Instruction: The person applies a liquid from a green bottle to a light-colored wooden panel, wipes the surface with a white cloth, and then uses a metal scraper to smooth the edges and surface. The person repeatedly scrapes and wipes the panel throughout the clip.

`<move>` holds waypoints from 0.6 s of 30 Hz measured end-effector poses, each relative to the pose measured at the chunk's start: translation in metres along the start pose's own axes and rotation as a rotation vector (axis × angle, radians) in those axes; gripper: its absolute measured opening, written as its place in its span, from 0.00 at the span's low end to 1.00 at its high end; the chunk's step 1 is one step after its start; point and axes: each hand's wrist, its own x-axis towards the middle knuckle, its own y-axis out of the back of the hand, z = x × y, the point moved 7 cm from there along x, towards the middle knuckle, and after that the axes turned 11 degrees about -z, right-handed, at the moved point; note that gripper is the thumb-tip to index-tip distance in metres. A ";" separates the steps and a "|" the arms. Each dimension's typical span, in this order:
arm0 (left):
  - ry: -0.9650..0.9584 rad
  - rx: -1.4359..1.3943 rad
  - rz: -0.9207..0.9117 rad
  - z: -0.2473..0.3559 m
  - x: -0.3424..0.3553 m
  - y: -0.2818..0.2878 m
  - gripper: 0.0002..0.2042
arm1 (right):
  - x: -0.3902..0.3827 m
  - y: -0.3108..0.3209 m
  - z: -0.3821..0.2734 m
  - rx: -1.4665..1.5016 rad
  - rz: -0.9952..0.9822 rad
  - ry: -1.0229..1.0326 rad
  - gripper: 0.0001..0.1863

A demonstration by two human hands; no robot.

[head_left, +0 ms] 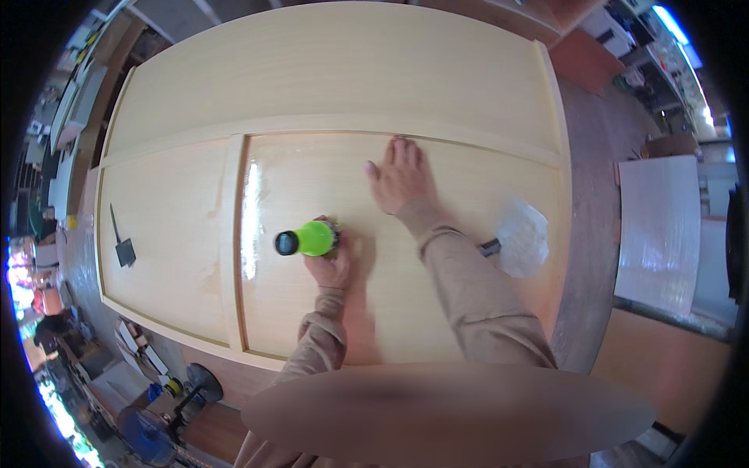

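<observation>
In the head view, a large pale wooden framed panel point(320, 70) is seen lying flat, divided by raised strips into one far section and two near ones. In the near right section, a lime-green bottle-shaped object point(316, 239) with a black round end is gripped by the left hand point(331, 267). The fingers are curled round its body, and the black end is pointed to the left. Any marking on it is too small to be read. The right hand point(401, 176) is laid flat and nothing is grasped by it; its fingers are stretched out close together, the thumb is kept apart, and the far strip point(335, 123) is reached by the fingertips. To the right of its forearm, a white translucent sheet-like piece point(523, 238) is seen beside a short black handle point(489, 247). In the near left section, a black spatula-like tool point(125, 253) is placed.
</observation>
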 end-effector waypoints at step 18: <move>0.070 0.132 0.071 0.077 -0.089 0.281 0.30 | 0.006 -0.011 -0.188 0.153 -0.005 0.077 0.49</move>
